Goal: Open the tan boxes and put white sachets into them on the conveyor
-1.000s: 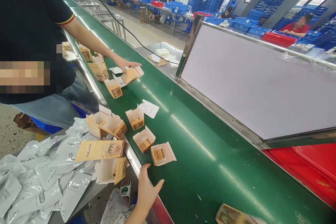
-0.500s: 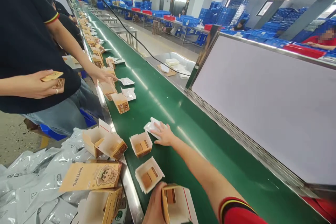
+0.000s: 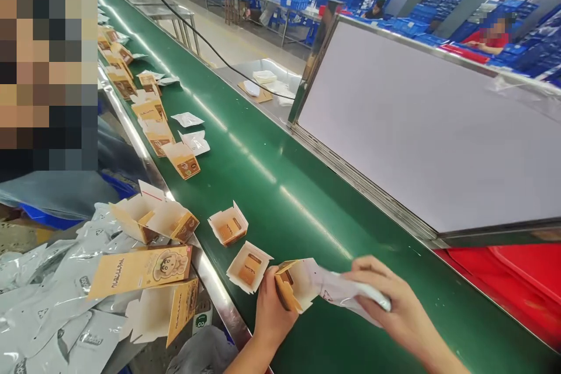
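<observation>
My left hand (image 3: 275, 312) is closed around an open brown-and-white cardboard box (image 3: 304, 281), its mouth facing right. My right hand (image 3: 390, 298) grips a white plastic pouch (image 3: 337, 290) by its far end. The pouch's other end meets the box's mouth; whether it is inside I cannot tell. Just left of my left hand stands an open box (image 3: 249, 269) on the green conveyor belt (image 3: 350, 339), and a second open box (image 3: 228, 225) sits beyond it. Both show brown printed panels inside.
Silver-white pouches (image 3: 48, 304) lie heaped at lower left. A flattened-looking printed box (image 3: 144, 269) and open cartons (image 3: 153, 213) rest beside the belt's metal edge (image 3: 219, 298). Farther up are more boxes (image 3: 182, 160) and pouches (image 3: 195, 142). A white panel (image 3: 416, 128) borders the right side.
My right hand has come back from the far pouch on the belt to the box, now holding a pouch. My left hand has raised its box slightly. The view has shifted right.
</observation>
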Demonstrator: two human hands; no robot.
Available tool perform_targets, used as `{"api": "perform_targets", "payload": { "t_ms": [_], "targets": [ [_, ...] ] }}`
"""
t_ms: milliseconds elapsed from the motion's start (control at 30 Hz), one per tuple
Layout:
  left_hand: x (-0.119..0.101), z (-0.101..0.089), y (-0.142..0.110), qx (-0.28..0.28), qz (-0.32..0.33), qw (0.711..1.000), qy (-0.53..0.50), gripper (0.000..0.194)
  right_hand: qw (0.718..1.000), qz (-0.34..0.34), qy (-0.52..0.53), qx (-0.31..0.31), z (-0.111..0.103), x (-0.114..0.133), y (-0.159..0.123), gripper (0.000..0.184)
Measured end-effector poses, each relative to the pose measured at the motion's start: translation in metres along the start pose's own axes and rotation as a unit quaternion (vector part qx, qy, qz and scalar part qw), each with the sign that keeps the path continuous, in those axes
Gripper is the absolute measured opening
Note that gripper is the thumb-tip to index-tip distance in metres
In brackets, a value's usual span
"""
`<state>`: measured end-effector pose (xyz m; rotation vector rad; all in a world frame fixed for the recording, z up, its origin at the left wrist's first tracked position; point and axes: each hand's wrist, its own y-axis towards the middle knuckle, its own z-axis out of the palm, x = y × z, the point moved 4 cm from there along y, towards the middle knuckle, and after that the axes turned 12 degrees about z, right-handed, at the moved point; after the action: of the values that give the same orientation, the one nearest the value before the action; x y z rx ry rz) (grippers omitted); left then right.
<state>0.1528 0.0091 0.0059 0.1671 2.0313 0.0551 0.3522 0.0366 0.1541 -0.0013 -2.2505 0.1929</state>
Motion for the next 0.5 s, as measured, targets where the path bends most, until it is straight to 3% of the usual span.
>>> {"api": "perform_targets", "payload": {
  "t_ms": [133, 267, 400, 500],
  "targets": [
    [-0.013, 0.013, -0.016, -0.002, 0.136, 0.989, 0.054, 0.060, 0.977, 0.076, -0.172, 0.102, 0.053, -0.011, -0.049, 0.047],
    [-0.018, 0.022, -0.032, 0.003, 0.217, 0.969, 0.115, 0.053, 0.974, 0.114, -0.104, 0.168, 0.108, -0.020, -0.068, 0.075],
    [-0.018, 0.039, -0.044, 0.071, 0.167, 0.980, 0.083, 0.050, 0.976, 0.113, -0.077, 0.167, 0.131, -0.042, -0.078, 0.079],
    [-0.021, 0.054, -0.055, 0.138, 0.116, 0.983, 0.019, 0.060, 0.976, 0.132, -0.133, 0.112, 0.122, -0.069, -0.086, 0.063]
  ]
}}
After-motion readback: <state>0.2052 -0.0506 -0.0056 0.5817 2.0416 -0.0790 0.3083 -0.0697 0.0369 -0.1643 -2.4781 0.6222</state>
